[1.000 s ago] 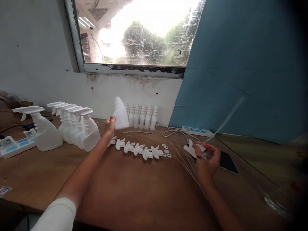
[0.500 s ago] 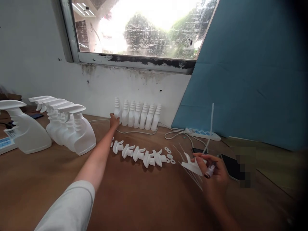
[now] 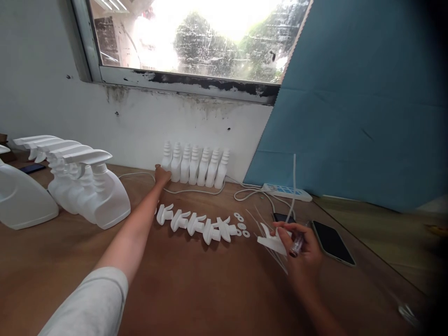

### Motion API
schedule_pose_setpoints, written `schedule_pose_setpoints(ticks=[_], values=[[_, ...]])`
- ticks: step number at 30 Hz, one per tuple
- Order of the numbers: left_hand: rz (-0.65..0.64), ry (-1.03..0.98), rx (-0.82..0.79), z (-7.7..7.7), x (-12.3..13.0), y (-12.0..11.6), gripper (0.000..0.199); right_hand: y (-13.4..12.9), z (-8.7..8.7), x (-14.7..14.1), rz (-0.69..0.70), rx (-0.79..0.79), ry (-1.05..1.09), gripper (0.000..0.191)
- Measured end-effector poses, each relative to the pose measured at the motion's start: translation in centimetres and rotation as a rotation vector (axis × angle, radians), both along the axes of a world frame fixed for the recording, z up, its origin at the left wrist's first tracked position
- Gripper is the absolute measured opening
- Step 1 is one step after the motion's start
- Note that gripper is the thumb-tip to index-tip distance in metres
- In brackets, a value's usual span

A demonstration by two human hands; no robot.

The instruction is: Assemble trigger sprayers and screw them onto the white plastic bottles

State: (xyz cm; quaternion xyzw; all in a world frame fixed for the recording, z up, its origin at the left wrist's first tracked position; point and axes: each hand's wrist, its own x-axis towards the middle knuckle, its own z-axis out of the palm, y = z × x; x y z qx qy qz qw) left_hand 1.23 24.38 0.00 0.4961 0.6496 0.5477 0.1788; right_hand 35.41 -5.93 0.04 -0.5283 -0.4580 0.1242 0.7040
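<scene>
My left hand [image 3: 163, 175] reaches to the leftmost white bottle [image 3: 167, 158] of a row by the wall, its fingers closed at the bottle's lower left side. In my right hand [image 3: 304, 249] is a white spray head [image 3: 272, 243] with a thin tube [image 3: 294, 175] standing up from it. A clear tube-like object with a dark end [image 3: 297, 247] is also in that hand. Several loose spray heads [image 3: 194, 224] lie in a line between my hands, with small white rings [image 3: 241, 226] at their right end. Thin tubes [image 3: 278, 261] lie under my right hand.
Bottles with spray heads [image 3: 111, 196] stand at the left. A phone [image 3: 333, 242] lies right of my right hand. A power strip [image 3: 287, 192] and a white cable [image 3: 196, 192] run along the back, near a blue cloth [image 3: 350, 112].
The view has shifted slightly to the right. The leftmost bottle now stands closer to the row, and my left hand has moved with it. My right hand still holds the spray head.
</scene>
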Motion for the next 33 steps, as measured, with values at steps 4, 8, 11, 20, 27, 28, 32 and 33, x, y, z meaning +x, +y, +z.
schedule_pose_setpoints(ticks=[4, 8, 11, 20, 27, 28, 32, 33], values=[[0.002, 0.023, 0.167, 2.5, 1.1, -3.6, 0.049, 0.1, 0.0, -0.2, 0.009, -0.025, -0.022, 0.025], [-0.375, 0.012, 0.343, 4.0, 4.3, -11.5, 0.033, 0.0, 0.0, -1.1, 0.086, -0.056, -0.045, 0.028], [-0.681, -0.001, 0.304, 2.6, 7.1, -19.9, 0.014, -0.5, 0.2, -2.3, 0.157, -0.057, -0.093, 0.027], [-1.502, -0.659, -0.443, -3.1, 8.9, -30.4, 0.050, -3.0, -0.3, -6.7, 0.361, -0.074, -0.387, 0.036], [-1.295, -1.034, -0.429, -2.6, 8.4, -29.3, 0.041, -3.2, -1.6, -7.5, 0.559, -0.069, -0.442, 0.045], [-1.281, -1.058, -0.455, -2.6, 8.3, -29.2, 0.040, -3.2, -1.8, -7.4, 0.571, -0.069, -0.467, 0.045], [-1.283, -1.153, -0.566, -2.6, 8.0, -28.7, 0.050, -3.2, -1.9, -7.0, 0.573, -0.002, -0.605, 0.044], [-1.299, -1.173, -0.578, -2.6, 7.9, -28.6, 0.052, -3.3, -1.8, -7.0, 0.568, 0.027, -0.643, 0.043]])
